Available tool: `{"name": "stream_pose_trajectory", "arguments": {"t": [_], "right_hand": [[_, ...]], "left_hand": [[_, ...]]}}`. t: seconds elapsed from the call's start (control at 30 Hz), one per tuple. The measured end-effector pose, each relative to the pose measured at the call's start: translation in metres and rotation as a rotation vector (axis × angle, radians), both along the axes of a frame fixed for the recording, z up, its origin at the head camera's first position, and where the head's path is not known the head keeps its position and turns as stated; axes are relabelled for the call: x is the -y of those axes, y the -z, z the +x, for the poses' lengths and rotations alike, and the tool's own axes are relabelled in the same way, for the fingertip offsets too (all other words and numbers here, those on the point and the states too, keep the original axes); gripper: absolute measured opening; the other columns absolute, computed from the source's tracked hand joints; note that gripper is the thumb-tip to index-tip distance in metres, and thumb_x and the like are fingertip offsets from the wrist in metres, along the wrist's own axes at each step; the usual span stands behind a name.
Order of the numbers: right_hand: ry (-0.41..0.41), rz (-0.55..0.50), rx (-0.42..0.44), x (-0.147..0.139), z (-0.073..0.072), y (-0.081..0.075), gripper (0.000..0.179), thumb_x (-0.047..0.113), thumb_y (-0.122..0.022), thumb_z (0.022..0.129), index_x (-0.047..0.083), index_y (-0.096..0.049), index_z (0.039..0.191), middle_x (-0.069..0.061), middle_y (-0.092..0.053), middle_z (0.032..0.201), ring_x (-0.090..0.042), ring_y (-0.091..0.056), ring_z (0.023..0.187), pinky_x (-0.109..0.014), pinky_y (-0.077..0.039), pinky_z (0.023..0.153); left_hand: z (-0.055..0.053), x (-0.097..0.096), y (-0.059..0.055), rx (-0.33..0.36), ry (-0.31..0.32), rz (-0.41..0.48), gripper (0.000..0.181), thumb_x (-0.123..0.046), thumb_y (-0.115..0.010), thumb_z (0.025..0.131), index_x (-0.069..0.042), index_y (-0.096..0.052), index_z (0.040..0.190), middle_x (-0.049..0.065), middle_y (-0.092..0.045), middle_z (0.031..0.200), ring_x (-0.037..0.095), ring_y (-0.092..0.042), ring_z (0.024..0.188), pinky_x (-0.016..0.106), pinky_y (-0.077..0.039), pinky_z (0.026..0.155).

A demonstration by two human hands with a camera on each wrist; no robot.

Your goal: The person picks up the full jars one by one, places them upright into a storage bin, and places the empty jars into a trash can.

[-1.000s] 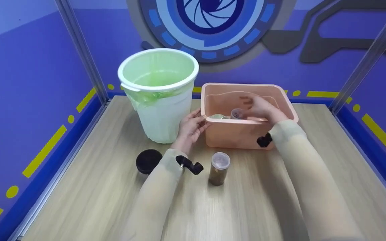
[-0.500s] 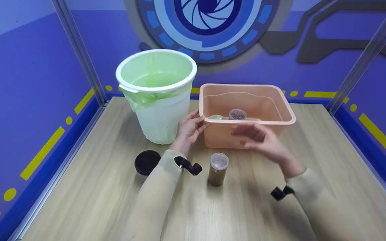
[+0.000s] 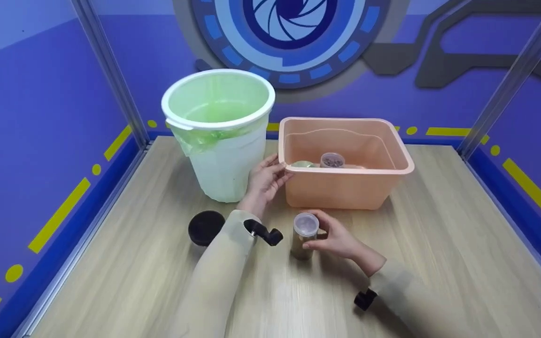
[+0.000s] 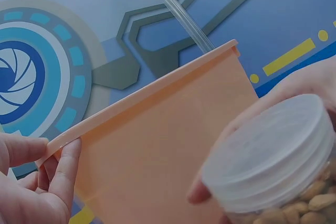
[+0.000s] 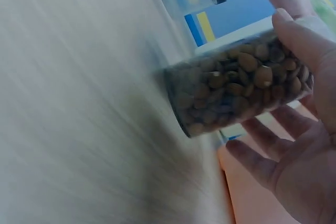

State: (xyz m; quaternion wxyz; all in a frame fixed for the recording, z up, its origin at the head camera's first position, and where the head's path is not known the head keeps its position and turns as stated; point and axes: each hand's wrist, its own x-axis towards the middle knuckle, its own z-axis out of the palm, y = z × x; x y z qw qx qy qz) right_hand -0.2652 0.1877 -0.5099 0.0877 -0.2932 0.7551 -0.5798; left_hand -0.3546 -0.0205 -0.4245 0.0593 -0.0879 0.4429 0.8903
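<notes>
In the head view my left hand pinches the near left corner of the peach plastic bin; the left wrist view shows thumb and fingers at its rim. My right hand reaches around a clear jar of brown nuts standing on the table in front of the bin. Its thumb lies on one side of the jar and its fingers on the other, near the white lid. Inside the bin, another small jar with dark contents and a pale round item show partly.
Left of the bin stands a tall white trash can with a green liner. A black-lidded clear jar sits beside my left forearm. Blue panels with metal posts bound the wooden table at back and sides.
My right hand has come out of the bin, moved down toward me and taken hold of the jar of nuts. The left hand stays at the bin's corner.
</notes>
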Motion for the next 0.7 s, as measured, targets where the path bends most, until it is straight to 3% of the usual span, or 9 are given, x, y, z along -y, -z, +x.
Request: {"name": "stream_pose_trajectory", "arguments": {"t": [0.17, 0.27, 0.37, 0.5, 0.57, 0.7], "right_hand": [[0.044, 0.063, -0.04, 0.0, -0.001, -0.009, 0.066, 0.007, -0.088, 0.079, -0.001, -0.055, 0.136, -0.021, -0.064, 0.127, -0.008, -0.065, 0.109, -0.03, -0.057, 0.097], [0.045, 0.054, -0.044, -0.004, -0.001, -0.028, 0.067, 0.006, -0.087, 0.079, -0.002, -0.055, 0.136, -0.023, -0.064, 0.128, -0.008, -0.066, 0.109, -0.026, -0.057, 0.097], [0.059, 0.025, -0.063, -0.009, -0.004, -0.058, 0.068, 0.002, -0.086, 0.078, -0.005, -0.053, 0.137, -0.022, -0.066, 0.125, -0.007, -0.068, 0.107, -0.025, -0.059, 0.096], [0.144, -0.031, -0.131, -0.017, -0.016, -0.108, 0.063, -0.007, -0.084, 0.076, -0.009, -0.055, 0.133, -0.003, -0.069, 0.115, -0.006, -0.069, 0.102, -0.022, -0.06, 0.091], [0.211, -0.062, -0.173, -0.023, -0.026, -0.131, 0.06, -0.01, -0.083, 0.076, -0.008, -0.058, 0.13, 0.006, -0.069, 0.109, -0.006, -0.068, 0.1, -0.019, -0.059, 0.088], [0.326, -0.118, -0.197, -0.04, -0.05, -0.17, 0.053, -0.008, -0.082, 0.078, -0.004, -0.061, 0.127, 0.007, -0.069, 0.105, -0.009, -0.066, 0.098, -0.019, -0.057, 0.086]], "left_hand": [[0.001, 0.0, -0.001, 0.004, -0.005, -0.003, 0.054, 0.01, -0.057, 0.097, -0.002, -0.05, 0.15, 0.019, -0.056, 0.148, 0.029, -0.064, 0.115, 0.037, -0.064, 0.094], [0.001, 0.0, -0.001, 0.009, -0.007, 0.0, 0.054, 0.01, -0.057, 0.097, -0.002, -0.051, 0.15, 0.019, -0.056, 0.149, 0.032, -0.063, 0.12, 0.04, -0.061, 0.1], [0.001, 0.001, -0.002, 0.015, -0.006, 0.001, 0.054, 0.009, -0.058, 0.098, -0.002, -0.051, 0.15, 0.019, -0.056, 0.149, 0.032, -0.064, 0.122, 0.042, -0.059, 0.102], [0.001, 0.001, -0.002, 0.02, -0.009, -0.002, 0.054, 0.009, -0.058, 0.098, -0.003, -0.051, 0.15, 0.018, -0.057, 0.148, 0.03, -0.065, 0.118, 0.04, -0.061, 0.099], [0.001, 0.001, -0.002, 0.017, -0.01, -0.002, 0.053, 0.009, -0.058, 0.098, -0.002, -0.051, 0.149, 0.019, -0.058, 0.147, 0.029, -0.066, 0.114, 0.039, -0.062, 0.097], [0.002, 0.0, -0.002, 0.01, -0.01, -0.003, 0.053, 0.01, -0.058, 0.097, -0.002, -0.053, 0.148, 0.02, -0.058, 0.146, 0.026, -0.067, 0.104, 0.036, -0.065, 0.089]]}}
